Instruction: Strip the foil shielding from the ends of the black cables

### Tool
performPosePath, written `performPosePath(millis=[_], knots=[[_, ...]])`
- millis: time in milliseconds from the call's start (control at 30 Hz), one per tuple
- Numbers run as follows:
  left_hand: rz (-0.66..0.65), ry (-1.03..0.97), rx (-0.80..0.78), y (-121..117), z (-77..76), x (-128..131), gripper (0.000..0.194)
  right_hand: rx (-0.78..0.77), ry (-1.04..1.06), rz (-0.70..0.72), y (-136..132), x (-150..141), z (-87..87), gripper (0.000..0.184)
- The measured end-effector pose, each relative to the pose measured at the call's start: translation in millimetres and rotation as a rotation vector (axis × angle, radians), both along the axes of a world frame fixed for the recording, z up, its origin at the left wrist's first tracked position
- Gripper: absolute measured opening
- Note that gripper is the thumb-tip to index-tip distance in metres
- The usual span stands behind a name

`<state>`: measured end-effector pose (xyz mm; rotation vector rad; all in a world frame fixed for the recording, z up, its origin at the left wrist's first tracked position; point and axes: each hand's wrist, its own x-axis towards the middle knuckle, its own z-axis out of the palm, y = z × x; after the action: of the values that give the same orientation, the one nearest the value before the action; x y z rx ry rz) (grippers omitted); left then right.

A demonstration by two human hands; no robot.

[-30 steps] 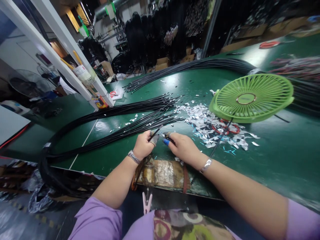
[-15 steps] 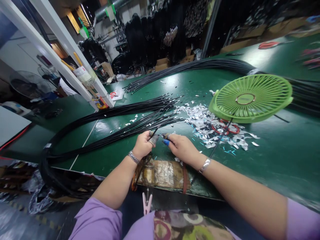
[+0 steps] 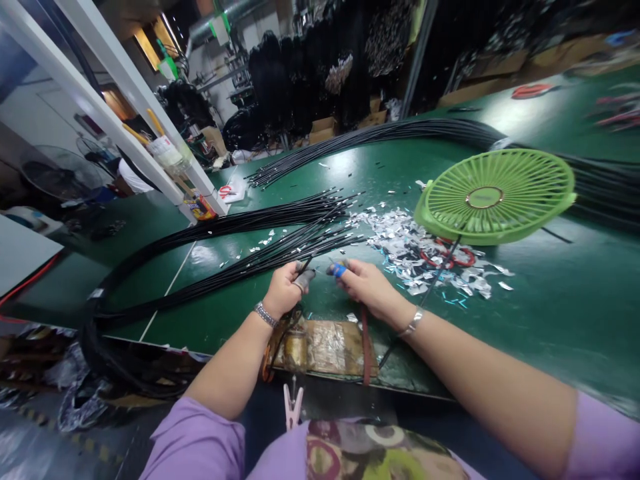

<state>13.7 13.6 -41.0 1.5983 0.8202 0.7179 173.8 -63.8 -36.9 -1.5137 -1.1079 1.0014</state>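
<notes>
My left hand [image 3: 284, 289] is closed in a pinch on the end of a thin black cable [image 3: 305, 263], its fingertip wrapped in grey tape. My right hand [image 3: 367, 285] is closed too, its blue-taped fingertip raised beside the cable end; what it grips is too small to make out. Both hands sit over the green table [image 3: 525, 320], just in front of a long bundle of black cables [image 3: 240, 257] that loops off the table's left edge. Both wrists wear silver bracelets.
A green plastic fan grille [image 3: 495, 195] lies at the right, over a heap of silver foil scraps [image 3: 415, 250] and red rings. A taped pad [image 3: 325, 347] covers the near table edge. More cable bundles [image 3: 380, 133] lie farther back. A white post [image 3: 150, 120] stands at left.
My right hand has lifted slightly and drawn a little away from the left hand, so the blue fingertip now stands higher. The left hand has stayed in place on the cable end.
</notes>
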Motion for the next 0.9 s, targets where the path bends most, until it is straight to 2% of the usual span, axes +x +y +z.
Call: performPosePath(millis=[67,133,333,433,600,733,900], knots=[[-0.049,0.004,0.031,-2,1.3,-1,0.035,-0.123,0.275,0.001,2,-2,1.3,0.042],[-0.073,0.003,0.062,-3,2.2,-1,0.031,-0.192,0.416,0.028,3,-4,1.8,0.047],[-0.114,0.010,0.123,-3,1.1,-1,0.025,-0.274,0.508,0.116,2,-7,0.9,0.056],[-0.123,0.019,0.146,-3,0.1,-1,0.025,-0.223,0.342,0.112,1,-8,-1.0,0.055],[-0.118,0.037,0.043,-2,0.7,-3,0.030,0.026,-0.213,0.011,2,-6,-8.7,0.045],[-0.088,0.038,-0.013,-1,1.9,-3,0.036,0.152,-0.405,-0.004,-1,-3,-10.7,0.035],[-0.088,0.031,0.007,-3,4.1,-2,0.033,0.287,-0.651,-0.069,-7,-4,-5.6,0.018]])
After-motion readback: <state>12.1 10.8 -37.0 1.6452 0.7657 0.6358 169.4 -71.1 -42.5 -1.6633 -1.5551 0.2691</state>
